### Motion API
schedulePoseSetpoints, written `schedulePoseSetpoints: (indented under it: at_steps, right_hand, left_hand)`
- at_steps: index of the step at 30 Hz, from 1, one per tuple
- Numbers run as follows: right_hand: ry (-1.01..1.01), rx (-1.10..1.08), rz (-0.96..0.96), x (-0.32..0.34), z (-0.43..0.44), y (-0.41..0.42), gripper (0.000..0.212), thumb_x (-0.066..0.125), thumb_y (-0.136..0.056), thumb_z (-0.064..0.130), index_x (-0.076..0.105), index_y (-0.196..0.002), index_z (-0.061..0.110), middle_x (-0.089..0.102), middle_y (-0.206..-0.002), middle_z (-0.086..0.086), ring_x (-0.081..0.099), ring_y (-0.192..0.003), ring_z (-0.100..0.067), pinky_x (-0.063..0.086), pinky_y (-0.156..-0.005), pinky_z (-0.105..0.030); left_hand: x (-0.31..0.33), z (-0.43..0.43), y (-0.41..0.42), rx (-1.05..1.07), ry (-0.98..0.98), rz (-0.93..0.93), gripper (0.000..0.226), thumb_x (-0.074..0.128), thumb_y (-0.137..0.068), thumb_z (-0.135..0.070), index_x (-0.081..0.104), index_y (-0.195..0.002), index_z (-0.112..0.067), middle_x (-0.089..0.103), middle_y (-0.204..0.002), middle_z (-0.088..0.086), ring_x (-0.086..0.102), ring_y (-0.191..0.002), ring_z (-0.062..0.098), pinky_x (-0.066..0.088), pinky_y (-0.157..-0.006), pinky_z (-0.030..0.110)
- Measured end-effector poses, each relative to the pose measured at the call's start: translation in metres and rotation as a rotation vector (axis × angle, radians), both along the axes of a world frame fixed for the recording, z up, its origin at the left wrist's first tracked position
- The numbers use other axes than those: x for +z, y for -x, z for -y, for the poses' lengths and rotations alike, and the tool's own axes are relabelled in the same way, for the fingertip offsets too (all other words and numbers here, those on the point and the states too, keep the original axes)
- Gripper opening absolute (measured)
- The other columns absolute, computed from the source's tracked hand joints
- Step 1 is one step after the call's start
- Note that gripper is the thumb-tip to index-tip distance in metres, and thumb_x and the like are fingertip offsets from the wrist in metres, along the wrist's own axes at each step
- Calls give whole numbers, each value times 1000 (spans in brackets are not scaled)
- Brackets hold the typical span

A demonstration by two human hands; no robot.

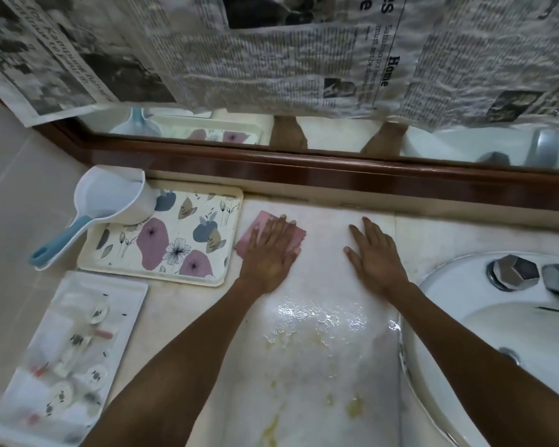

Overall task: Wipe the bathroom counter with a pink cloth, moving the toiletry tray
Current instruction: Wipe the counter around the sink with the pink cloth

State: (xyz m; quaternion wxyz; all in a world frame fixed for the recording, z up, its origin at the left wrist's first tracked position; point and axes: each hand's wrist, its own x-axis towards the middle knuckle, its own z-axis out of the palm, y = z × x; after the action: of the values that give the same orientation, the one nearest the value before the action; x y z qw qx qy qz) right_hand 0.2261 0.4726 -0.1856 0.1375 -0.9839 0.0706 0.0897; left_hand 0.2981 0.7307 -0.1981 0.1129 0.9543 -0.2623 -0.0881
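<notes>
My left hand (270, 250) lies flat, fingers straight, pressing a pink cloth (259, 225) onto the pale counter (323, 356) near the back wall. My right hand (373, 253) rests flat on the bare counter to the right of the cloth, holding nothing. A white toiletry tray (131, 285) with several small bottles and jars sits at the front left, blurred. A cream floral tray (220, 275) lies just left of the cloth, with a white scoop (110, 201) with a blue handle resting on its back left corner.
A white sink basin (484, 343) with a chrome tap (517, 272) fills the right side. A wet, shiny patch with yellowish stains (317, 321) covers the counter between my forearms. A brown mirror frame (336, 175) runs along the back; newspaper (271, 53) covers the mirror.
</notes>
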Motion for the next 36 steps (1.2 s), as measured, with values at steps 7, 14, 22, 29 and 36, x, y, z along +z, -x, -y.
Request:
schedulePoseSetpoints:
  at_steps: [7,14,22,29,36]
  right_hand:
    - [31,-94,11,-4,47,21,57,25,-101,49,28,-152,22,16,-163,-10,17,-149,-28,19,-119,-48]
    - [64,-275,64,0,89,55,60,21,-98,53,38,-145,20,27,-159,-11,24,-146,-28,18,-116,-54]
    - [-13,-456,281,-14,92,60,47,40,-96,39,51,-134,14,44,-150,-6,39,-137,-25,27,-114,-44]
    - [-81,-497,385,-12,92,58,42,39,-96,27,49,-133,9,52,-140,-9,46,-130,-26,30,-112,-42]
    - [-93,-523,431,-11,92,58,36,37,-97,21,53,-128,9,55,-135,-8,49,-125,-26,32,-108,-39]
  left_hand:
    - [-1,56,-25,439,-47,-12,67,13,-106,-52,10,-162,-16,7,-170,10,-1,-158,28,-10,-125,50]
    - [3,118,17,30,4,-27,61,23,-108,-43,10,-163,-17,7,-171,7,2,-158,25,-10,-124,43]
    - [-9,107,3,438,-43,106,64,25,-106,-45,26,-159,-10,27,-165,17,21,-154,34,13,-125,51]
    - [-4,227,51,82,20,-8,60,15,-107,-43,15,-162,-19,12,-170,7,5,-158,26,2,-127,49]
    - [-5,100,27,-336,-72,101,55,18,-108,-47,14,-162,-34,9,-171,-3,5,-158,15,9,-127,44]
